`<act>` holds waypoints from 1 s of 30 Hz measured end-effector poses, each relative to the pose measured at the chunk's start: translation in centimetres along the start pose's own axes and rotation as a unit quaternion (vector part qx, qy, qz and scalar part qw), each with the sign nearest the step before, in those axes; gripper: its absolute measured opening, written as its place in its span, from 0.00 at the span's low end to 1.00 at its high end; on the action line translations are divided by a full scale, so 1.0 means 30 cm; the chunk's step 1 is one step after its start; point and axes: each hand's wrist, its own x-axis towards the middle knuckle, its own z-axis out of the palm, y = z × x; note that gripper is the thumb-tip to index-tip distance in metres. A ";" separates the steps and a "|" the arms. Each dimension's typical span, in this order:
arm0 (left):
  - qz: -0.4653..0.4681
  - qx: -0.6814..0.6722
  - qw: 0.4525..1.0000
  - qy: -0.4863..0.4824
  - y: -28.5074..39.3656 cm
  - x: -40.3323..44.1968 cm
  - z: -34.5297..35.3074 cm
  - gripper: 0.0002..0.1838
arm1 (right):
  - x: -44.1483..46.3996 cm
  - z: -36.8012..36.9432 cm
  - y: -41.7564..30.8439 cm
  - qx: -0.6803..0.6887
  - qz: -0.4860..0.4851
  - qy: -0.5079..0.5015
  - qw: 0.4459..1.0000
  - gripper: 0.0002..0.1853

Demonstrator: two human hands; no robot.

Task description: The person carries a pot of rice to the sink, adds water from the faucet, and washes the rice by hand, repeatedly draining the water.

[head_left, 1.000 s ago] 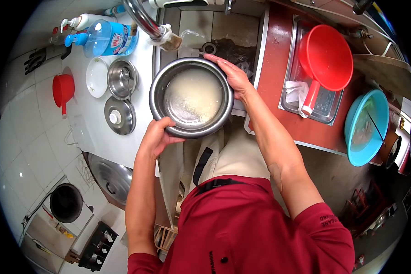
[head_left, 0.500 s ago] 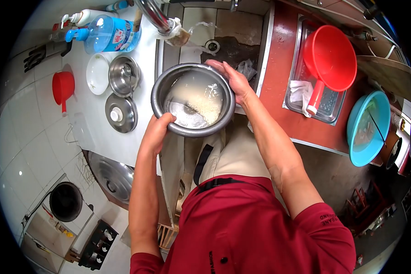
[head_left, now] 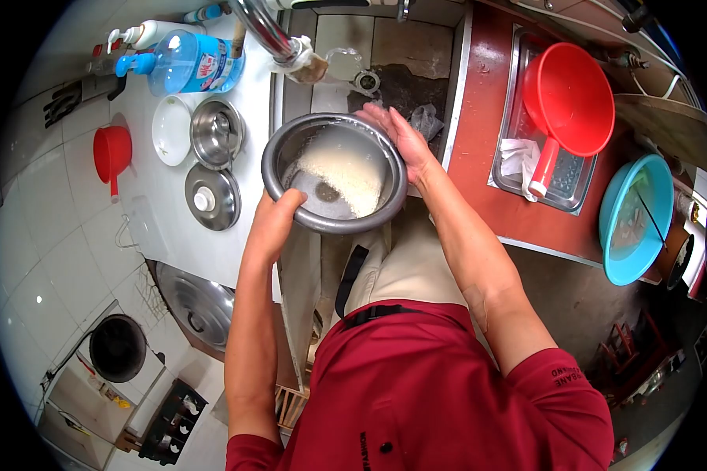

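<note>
A dark grey bowl (head_left: 271, 167) is held over the near edge of the sink, with cloudy water and white rice (head_left: 342, 177) inside. My left hand (head_left: 279, 213) is closed on its near left rim, the thumb lying over the edge and the fingers hidden below. At the far right side, my right hand (head_left: 404, 145) presses against the wall of the bowl with its fingers stretched along the outside. The rice lies in a band across the middle and right, and bare bottom shows near my left thumb.
Behind the bowl are the sink (head_left: 342, 47) and faucet (head_left: 279, 43). To the left stand a blue bottle (head_left: 184, 63), a white plate (head_left: 171, 132), a steel pot (head_left: 214, 129) and a lid (head_left: 221, 208). A red ladle (head_left: 569, 98) lies on a tray at right, near a blue basin (head_left: 611, 228).
The rice inside the bowl has shifted into a band and the water has swirled, baring more of the bottom. The bowl has tilted slightly; both hands keep their places on it.
</note>
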 end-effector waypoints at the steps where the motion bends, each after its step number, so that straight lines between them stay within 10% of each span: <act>1: 0.000 0.000 1.000 0.000 0.005 -0.001 0.001 0.14 | -0.004 0.005 -0.004 0.001 0.003 0.005 1.000 0.35; 30: 0.045 0.155 0.987 0.002 0.191 0.000 0.051 0.20 | 0.013 -0.053 -0.002 0.064 0.014 -0.014 0.998 0.37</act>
